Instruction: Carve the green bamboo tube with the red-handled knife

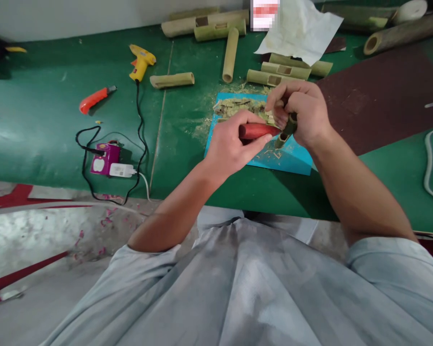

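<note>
My left hand (226,144) is closed around a red-handled tool (255,131); its working end is hard to make out. The handle points right, toward a short bamboo tube (287,132) gripped in my right hand (310,108). That tube is tilted, its open end down and to the left, and my fingers cover its upper part. Both hands are over a blue board (298,163) on the green table. Shavings (240,105) are heaped at the board's far side, with smaller chips scattered on its near part.
Several bamboo tubes (231,55) lie along the back, some notched. To the left are a yellow glue gun (142,62), an orange-red cutter (94,100) and a purple power block (106,158) with cords. White paper (299,29) and a brown sheet (375,96) lie at the right.
</note>
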Demonstrator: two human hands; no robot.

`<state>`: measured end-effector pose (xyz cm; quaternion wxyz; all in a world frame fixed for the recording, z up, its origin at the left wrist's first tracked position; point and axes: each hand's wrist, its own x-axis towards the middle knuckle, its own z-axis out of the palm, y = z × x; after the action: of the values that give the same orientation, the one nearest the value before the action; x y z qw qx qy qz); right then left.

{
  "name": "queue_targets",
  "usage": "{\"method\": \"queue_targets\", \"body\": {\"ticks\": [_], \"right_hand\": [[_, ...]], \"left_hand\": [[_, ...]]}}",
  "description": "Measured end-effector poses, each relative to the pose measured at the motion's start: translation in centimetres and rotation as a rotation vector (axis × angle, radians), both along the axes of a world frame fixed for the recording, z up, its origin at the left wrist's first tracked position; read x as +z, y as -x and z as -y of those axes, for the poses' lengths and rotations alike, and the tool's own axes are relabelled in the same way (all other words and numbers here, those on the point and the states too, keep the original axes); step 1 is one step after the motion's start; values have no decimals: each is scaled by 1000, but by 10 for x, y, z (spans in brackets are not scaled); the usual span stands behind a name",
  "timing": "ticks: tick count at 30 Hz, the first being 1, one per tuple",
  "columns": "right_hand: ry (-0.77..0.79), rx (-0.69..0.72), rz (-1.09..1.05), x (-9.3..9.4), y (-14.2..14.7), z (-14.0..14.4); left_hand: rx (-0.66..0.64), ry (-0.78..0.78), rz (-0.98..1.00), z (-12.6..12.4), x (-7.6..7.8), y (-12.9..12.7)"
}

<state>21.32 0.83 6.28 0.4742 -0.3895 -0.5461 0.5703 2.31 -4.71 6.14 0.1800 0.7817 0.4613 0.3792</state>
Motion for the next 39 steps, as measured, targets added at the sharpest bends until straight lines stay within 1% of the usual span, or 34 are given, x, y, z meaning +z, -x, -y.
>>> {"method": "queue_targets", "body": {"ticks": [4, 7, 9, 10, 12, 14, 16, 18, 20, 23, 25, 27, 31, 32, 34, 39], "right_hand": [[0, -48, 23, -1, 1, 2], [25, -45, 21, -2, 1, 2], [30, -47, 14, -3, 1, 1], [27, -61, 13, -4, 1, 0], [12, -108, 17, -6, 0, -1], [10, -140, 17, -6, 0, -2], [15, -139, 5, -5, -1, -2], [12, -118, -6, -4, -1, -2], [3, -96, -6, -2, 0, 0], [-8, -81, -9, -1, 0, 1], [-7, -85, -16, -2, 0, 1], [-3, -86, -11, -3, 0, 1], [-20, -75, 1, -4, 0, 3], [-23, -77, 2, -3, 0, 4], [-23, -80, 1, -2, 0, 5], [-19, -83, -35, -1, 1, 5]], "left_hand": [[36, -6, 56, 2, -1, -5], [4, -22, 84, 5, -2, -3], [-33, -64, 50, 8, -7, 1], [-62, -101, 18, 9, -10, 4], [-143, -225, -42, 10, -22, 10], [-236, -377, -98, 9, -38, 15], [-283, -498, -165, 8, -53, 19], [-264, -571, -269, 8, -63, 21], [-223, -641, -328, 9, -69, 20], [-214, -720, -250, 9, -69, 18], [-224, -729, -199, 8, -68, 16], [-218, -680, -223, 6, -67, 15], [-254, -410, -311, 2, -65, 11], [-267, -369, -318, 1, -64, 10], [-267, -376, -315, -1, -63, 8], [-227, -540, -238, 1, -64, 9]]}}
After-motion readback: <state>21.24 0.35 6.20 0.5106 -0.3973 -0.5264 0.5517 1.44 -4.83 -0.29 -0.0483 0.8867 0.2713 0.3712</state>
